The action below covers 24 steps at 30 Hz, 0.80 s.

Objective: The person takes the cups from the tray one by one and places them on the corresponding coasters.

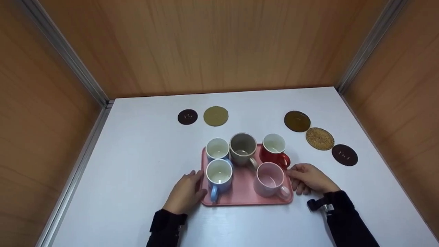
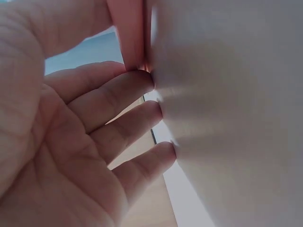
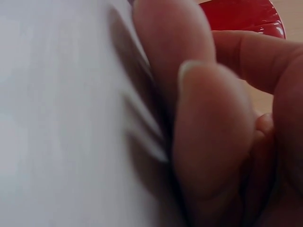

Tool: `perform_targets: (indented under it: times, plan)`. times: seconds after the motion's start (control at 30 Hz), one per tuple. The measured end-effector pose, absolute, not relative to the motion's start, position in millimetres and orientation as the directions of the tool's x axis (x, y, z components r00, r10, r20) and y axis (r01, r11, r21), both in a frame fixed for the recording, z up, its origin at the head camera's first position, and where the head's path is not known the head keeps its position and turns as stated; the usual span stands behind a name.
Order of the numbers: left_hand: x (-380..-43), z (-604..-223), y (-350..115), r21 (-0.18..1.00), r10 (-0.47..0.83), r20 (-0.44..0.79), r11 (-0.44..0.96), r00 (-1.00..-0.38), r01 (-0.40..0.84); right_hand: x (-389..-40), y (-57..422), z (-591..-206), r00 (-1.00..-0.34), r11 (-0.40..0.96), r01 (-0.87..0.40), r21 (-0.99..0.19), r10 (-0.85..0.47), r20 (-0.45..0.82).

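A pink tray lies on the white table and carries several mugs. Two light-blue mugs with white insides, one in front of the other, stand at its left. A grey mug is at the back middle, a red mug at the back right and a pink mug at the front right. My left hand holds the tray's left edge; in the left wrist view the rim sits between thumb and fingers. With curled fingers, my right hand pinches the right edge, near the red mug's handle.
Behind the tray lie a dark round coaster and an olive one. To the right are a brown coaster, a woven tan one and another dark one. Wooden panels enclose the table's back and sides.
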State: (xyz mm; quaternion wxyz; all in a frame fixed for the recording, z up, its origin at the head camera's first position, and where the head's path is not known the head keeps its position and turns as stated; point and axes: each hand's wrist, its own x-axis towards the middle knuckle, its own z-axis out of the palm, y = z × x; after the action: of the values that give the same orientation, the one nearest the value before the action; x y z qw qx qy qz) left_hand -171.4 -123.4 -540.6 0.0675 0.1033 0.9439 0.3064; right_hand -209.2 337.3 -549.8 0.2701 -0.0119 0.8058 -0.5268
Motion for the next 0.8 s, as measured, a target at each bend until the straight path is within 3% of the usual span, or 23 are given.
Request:
perform_targets:
  times: [0.8]
  plan:
    - [-168.1, -543.7, -124.7, 0.603, 0.264, -0.022, 0.773, -0.964, 0.198, -209.8, 336.9, -544.7, -0.837, 0.472, 0.267, -0.840, -0.319, -0.445]
